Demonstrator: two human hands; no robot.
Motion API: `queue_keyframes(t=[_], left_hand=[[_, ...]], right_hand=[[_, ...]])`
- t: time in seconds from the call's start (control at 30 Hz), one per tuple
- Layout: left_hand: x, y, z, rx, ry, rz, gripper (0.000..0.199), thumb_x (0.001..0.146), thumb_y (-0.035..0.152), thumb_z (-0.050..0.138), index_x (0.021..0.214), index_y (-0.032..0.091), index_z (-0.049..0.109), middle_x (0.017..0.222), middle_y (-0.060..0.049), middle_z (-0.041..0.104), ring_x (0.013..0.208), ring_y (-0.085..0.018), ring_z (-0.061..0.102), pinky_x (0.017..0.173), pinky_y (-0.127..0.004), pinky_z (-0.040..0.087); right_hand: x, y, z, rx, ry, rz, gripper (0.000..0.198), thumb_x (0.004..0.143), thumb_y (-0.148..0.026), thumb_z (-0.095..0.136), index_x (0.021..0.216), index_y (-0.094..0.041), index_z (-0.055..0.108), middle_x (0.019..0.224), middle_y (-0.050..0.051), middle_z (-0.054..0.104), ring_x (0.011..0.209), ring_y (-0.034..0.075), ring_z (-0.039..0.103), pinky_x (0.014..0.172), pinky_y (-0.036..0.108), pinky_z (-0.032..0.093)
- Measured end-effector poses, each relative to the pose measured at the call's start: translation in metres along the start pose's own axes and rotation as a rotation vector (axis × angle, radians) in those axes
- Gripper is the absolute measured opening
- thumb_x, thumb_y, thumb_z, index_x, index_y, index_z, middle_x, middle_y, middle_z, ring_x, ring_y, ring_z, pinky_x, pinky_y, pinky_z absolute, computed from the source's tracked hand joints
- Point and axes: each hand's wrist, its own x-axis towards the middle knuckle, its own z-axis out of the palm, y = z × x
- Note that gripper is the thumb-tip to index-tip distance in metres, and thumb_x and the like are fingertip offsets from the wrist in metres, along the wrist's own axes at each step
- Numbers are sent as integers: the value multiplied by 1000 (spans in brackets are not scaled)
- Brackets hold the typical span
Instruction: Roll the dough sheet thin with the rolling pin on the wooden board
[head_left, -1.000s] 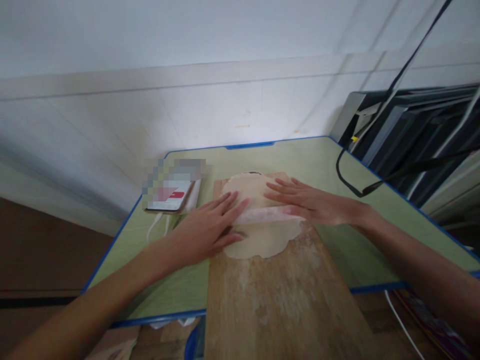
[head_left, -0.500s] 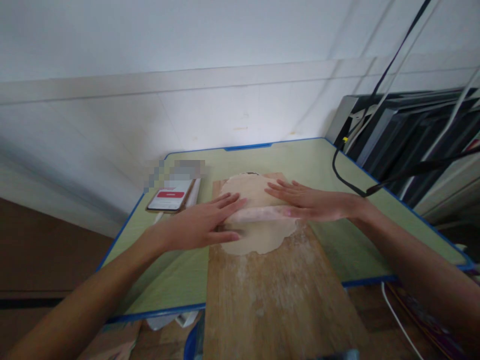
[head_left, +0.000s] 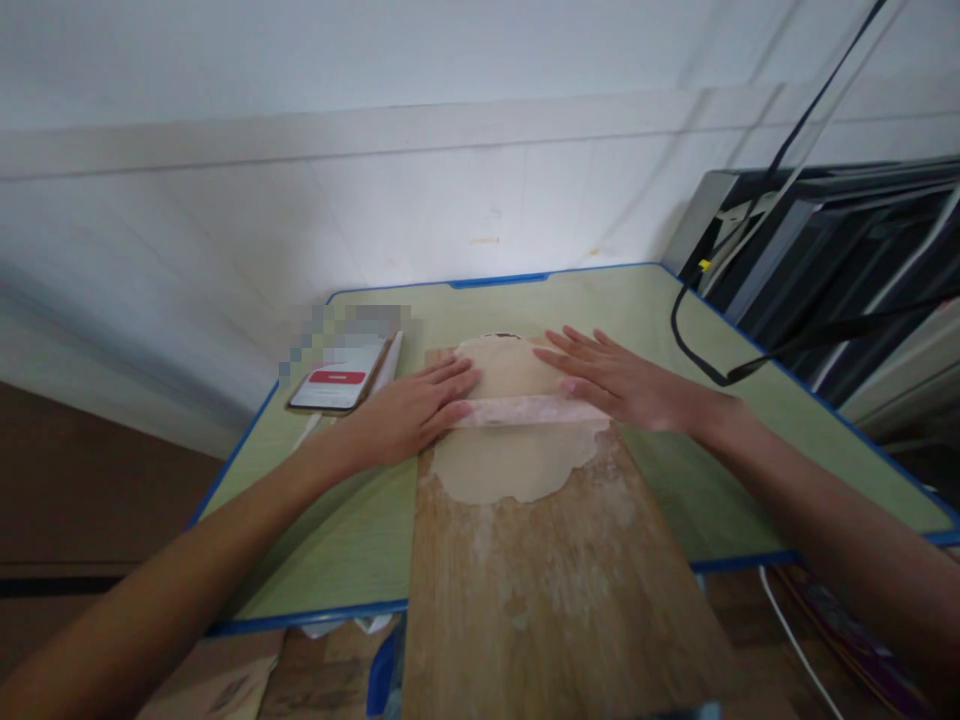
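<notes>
A thin, uneven sheet of dough lies on a floured wooden board. Across it rests a pale, flour-dusted rolling pin, lying crosswise. My left hand presses flat near the pin's left end, fingers stretched forward. Over the right end is my right hand, palm down with its fingers spread. Both palms hide the pin's ends. Part of the dough shows beyond the pin and part on the near side.
A phone with a lit screen leans at the left of the green, blue-edged table. Black and white cables hang on the right, beside dark flat panels. The board overhangs the table's near edge. A white wall stands behind.
My hands and the rolling pin have shifted slightly away from me over the dough. The left thumb has moved from the near dough up to the pin. The camera view has shifted a little.
</notes>
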Motion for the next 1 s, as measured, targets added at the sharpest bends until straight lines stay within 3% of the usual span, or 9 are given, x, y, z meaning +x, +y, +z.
queue_keyframes(t=[0.17,0.37,0.5,0.77,0.87,1.0], left_hand=[[-1,-1,-6,7,-35,-18,56,98,44,20,142,12,34,149,-13,32,141,-20,20,114,-41,20],[-21,18,-15,57,-204,50,74,93,59,32,148,12,16,153,-15,18,142,-22,16,112,-37,23],[-24,27,-6,108,-115,-23,74,92,60,32,147,12,20,151,-16,26,139,-25,25,109,-39,30],[1,5,8,124,87,-111,54,98,43,18,135,11,43,144,-14,42,136,-23,34,110,-38,30],[4,-1,5,118,74,-102,55,99,41,15,135,10,42,144,-15,41,137,-22,31,111,-39,28],[-4,2,-4,95,-82,-8,64,97,51,24,143,6,26,150,-18,29,140,-20,22,113,-34,22]], right_hand=[[3,3,-2,77,-121,6,66,93,-60,17,148,-23,20,155,7,9,141,25,-1,113,54,5],[-9,-14,-8,52,-253,-189,80,87,-65,35,148,-16,20,154,14,10,140,28,-3,113,52,7],[-14,-17,-5,16,-226,-250,79,86,-64,40,147,-18,23,154,15,11,140,29,-1,112,54,9],[0,-6,5,-87,99,-2,62,96,-53,17,144,-18,33,152,13,25,141,28,15,112,55,13],[5,-1,4,-31,52,-23,66,95,-55,15,146,-15,28,152,13,25,141,26,13,114,52,12],[2,2,-2,108,-118,-139,69,92,-60,27,148,-20,20,154,8,16,141,24,3,114,53,10]])
